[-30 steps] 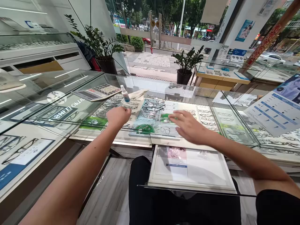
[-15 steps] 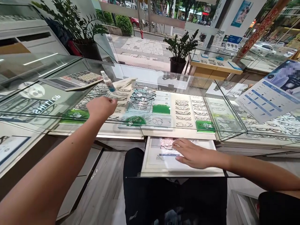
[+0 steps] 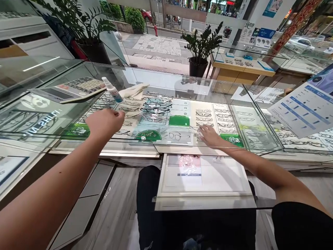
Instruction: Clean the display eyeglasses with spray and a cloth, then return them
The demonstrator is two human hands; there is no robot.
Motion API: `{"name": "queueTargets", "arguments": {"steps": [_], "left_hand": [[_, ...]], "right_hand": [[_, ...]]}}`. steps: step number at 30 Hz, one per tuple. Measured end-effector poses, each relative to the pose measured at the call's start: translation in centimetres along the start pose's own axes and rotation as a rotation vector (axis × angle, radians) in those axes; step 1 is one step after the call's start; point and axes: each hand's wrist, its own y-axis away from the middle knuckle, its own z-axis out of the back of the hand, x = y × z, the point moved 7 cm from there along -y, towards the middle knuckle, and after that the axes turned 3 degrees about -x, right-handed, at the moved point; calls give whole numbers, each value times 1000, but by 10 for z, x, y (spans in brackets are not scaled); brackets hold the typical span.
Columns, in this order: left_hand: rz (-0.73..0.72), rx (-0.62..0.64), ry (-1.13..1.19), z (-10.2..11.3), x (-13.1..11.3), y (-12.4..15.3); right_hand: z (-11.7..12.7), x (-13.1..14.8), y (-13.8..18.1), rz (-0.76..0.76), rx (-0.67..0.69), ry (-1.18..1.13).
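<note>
My left hand (image 3: 105, 121) rests on top of the glass counter (image 3: 78, 104) with its fingers curled under in a loose fist. My right hand (image 3: 211, 136) reaches under the glass into the display case, beside the rows of eyeglasses (image 3: 204, 118). Its fingertips pinch a small clear plastic packet (image 3: 199, 133) next to a grey card with a pair of glasses drawn on it (image 3: 178, 137). Below the case, a white tray (image 3: 223, 180) is pulled out over my lap, with plastic-wrapped glasses (image 3: 188, 162) lying on a card.
On the counter top lie a calculator (image 3: 69, 89), a small spray bottle (image 3: 112, 90), a white cloth (image 3: 134, 91) and a stack of black frames (image 3: 155, 108). Potted plants (image 3: 201, 47) stand beyond. A printed sheet (image 3: 304, 109) leans at right. A second clear wrapper (image 3: 218, 159) lies on the tray.
My right hand left the pulled-out tray and moved up and forward into the display case. The left hand stayed on the glass. The view tilted down slightly.
</note>
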Motion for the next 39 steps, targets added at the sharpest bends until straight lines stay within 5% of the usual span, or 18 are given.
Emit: {"name": "queueTargets", "arguments": {"steps": [10,20,30,39], "left_hand": [[55,-1,-42,0,3,-2],[86,-34,-72,-3,10,-3],[119,-35,-96,-5,13,-5],[103,-2,-73,-2,8,-3]], "right_hand": [[1,-108,-98,-229,-120,72],[-33,-183,-167,-369,-60,8],[-56,-205,-179,-389,-27,-42],[-32,-182,-172,-393,-149,-38]]}}
